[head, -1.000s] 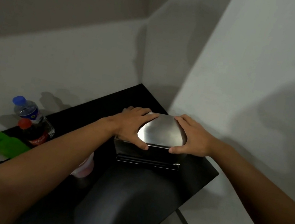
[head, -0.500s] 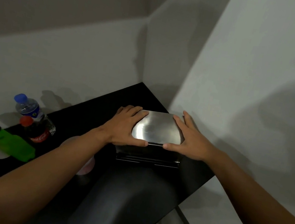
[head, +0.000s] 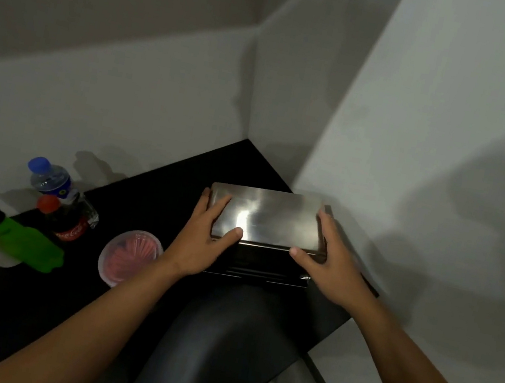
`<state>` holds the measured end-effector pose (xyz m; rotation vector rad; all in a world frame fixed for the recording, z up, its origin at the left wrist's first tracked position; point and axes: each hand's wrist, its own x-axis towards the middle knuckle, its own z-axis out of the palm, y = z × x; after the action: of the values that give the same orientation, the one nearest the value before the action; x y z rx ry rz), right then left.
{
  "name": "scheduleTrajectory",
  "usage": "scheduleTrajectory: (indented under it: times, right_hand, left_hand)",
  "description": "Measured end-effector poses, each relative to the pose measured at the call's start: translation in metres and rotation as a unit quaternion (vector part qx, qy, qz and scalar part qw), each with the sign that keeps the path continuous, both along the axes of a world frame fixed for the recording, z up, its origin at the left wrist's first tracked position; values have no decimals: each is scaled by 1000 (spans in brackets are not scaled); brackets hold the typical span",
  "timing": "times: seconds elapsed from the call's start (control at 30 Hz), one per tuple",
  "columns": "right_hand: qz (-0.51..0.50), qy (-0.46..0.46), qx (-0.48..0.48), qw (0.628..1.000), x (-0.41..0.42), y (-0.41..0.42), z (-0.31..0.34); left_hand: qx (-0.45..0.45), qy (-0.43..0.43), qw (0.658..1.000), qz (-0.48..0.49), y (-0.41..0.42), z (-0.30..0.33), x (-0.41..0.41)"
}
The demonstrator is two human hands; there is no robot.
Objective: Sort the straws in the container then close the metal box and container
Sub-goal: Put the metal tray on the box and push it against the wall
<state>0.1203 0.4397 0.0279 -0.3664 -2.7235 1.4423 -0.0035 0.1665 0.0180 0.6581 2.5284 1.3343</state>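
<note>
Head view: the metal box [head: 268, 219] sits on a black table [head: 158, 181] in the corner where two pale walls meet. Its lid is brushed, shiny steel, a flat rectangle with rounded corners, and it catches a bright glare near the middle. The long axis runs left to right across the view; the dark front face points toward the person.

The left hand [head: 204, 243] lies flat on the lid's left end, fingers spread and extended, thumb along the front edge. The right hand [head: 329, 265] lies on the right end in the same way, thumb touching the front edge. Neither hand is closed around anything; both press open-palmed on the lid.

Left of the box, just beside the left wrist, stands a round clear plastic container [head: 130, 256], lidded, with pink straws showing through it.

Further left stand a cola bottle [head: 68, 221] with a red cap and a red label reading "Coca-Cola", a clear water bottle [head: 49, 177] with a blue cap, and a matte green bottle [head: 23, 240] with a black cap lying on its side.
</note>
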Motion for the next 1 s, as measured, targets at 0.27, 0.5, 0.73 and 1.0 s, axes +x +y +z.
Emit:
scheduleTrajectory:
  times: [0.27, 0.5, 0.73, 1.0]
  right_hand:
    - [-19, 21, -27, 999, 12, -14, -11]
    - [-67, 49, -44, 996, 12, -26, -20]
    - [-134, 82, -76, 985, 2, -43, -24]
    - [-101, 89, -97, 986, -33, -25, -25]
  left_hand:
    - [94, -42, 993, 50, -4, -19, 19]
    - [109, -63, 989, 73, -2, -19, 24]
    - [101, -53, 989, 96, -1, -14, 28]
    - [95, -47, 985, 140, 7, -8, 25]
